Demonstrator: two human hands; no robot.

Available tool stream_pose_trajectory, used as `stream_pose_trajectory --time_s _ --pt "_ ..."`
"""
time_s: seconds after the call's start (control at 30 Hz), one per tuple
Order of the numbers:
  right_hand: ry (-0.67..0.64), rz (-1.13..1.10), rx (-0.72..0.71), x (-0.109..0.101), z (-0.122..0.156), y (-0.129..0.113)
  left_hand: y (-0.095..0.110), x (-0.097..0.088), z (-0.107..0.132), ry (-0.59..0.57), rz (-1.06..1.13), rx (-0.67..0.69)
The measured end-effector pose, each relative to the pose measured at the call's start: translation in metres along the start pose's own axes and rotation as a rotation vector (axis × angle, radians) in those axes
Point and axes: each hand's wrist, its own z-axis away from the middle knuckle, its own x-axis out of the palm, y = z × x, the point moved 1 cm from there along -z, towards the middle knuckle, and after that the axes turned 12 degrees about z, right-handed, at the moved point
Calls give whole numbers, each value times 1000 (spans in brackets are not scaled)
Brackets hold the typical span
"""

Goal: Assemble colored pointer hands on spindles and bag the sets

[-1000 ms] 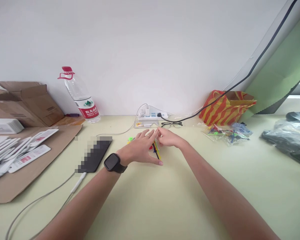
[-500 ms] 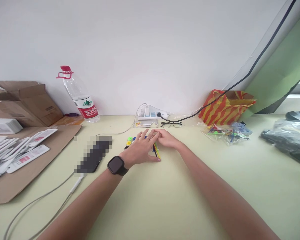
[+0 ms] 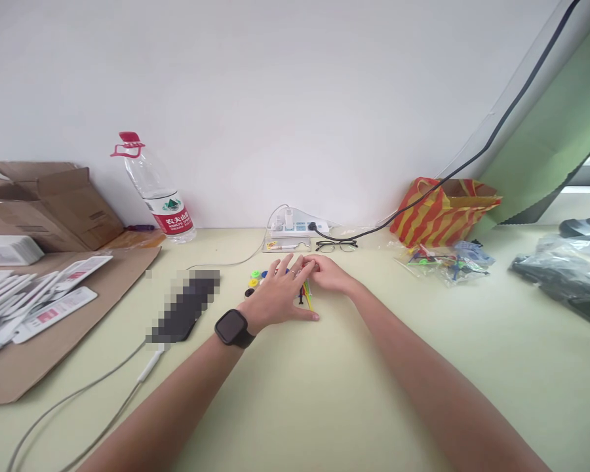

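Note:
My left hand [image 3: 281, 296], with a black watch [image 3: 233, 328] on the wrist, lies flat on the pale green table [image 3: 295, 393], fingers stretched out over a small pile of coloured plastic sticks [image 3: 307, 296]. Small round coloured pieces [image 3: 254, 278] lie just left of its fingers. My right hand [image 3: 327, 275] rests beside it, its fingers curled and meeting the left fingertips; whether it pinches anything is hidden.
A dark phone [image 3: 184, 309] on a white cable lies to the left, with cardboard [image 3: 78, 288], white packets [image 3: 24, 298] and a water bottle [image 3: 157, 190] beyond. A power strip [image 3: 299, 227], glasses [image 3: 337, 245], a striped bag [image 3: 442, 210] and a plastic bag of parts [image 3: 447, 262] lie behind.
Both hands have slid a little away from me and now meet over the sticks. More of the round pieces show left of my left hand.

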Motion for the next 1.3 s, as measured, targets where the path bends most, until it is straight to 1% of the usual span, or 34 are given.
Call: stream_pose_trajectory --time_s 0.1,0.23,0.33,0.43,0.5,0.57,0.63,0.67,0.7,0.77,0.83,0.9,1.0,1.07,1.17,1.3 --pt "-13 -22 2 0 0 0 0 0 -1 14 -23 -17" --pt "-10 -51 14 0 0 0 -7 -7 0 -7 -4 -41" --pt "-26 -27 6 -2 -1 -2 -14 -14 0 -1 8 -34" --pt "-12 104 71 -9 0 -4 -27 -28 1 11 56 -51" --pt "11 191 144 -16 0 -5 -39 -43 4 26 100 -104" --pt "2 239 197 -20 1 -6 -53 -58 9 58 123 -162" --pt "-27 277 238 -21 2 -8 -65 -68 15 68 134 -241" --pt "-44 289 252 -20 2 -10 -70 -69 17 66 138 -260" --pt "-63 296 262 -18 2 -13 -73 -68 19 65 141 -266" --pt "-102 301 267 -13 3 -18 -75 -58 19 80 150 -242" --pt "-131 305 254 -8 3 -23 -74 -41 18 105 160 -174" --pt "-143 317 235 -5 3 -28 -72 -23 16 82 146 -114" --pt "-157 338 219 -3 4 -33 -74 -4 15 47 122 -105" --pt "-170 351 210 -3 5 -37 -77 0 15 38 120 -72" --pt "-188 373 193 -3 7 -44 -81 0 15 51 135 -26" --pt "-201 399 180 -1 9 -51 -84 -1 13 51 147 -19"
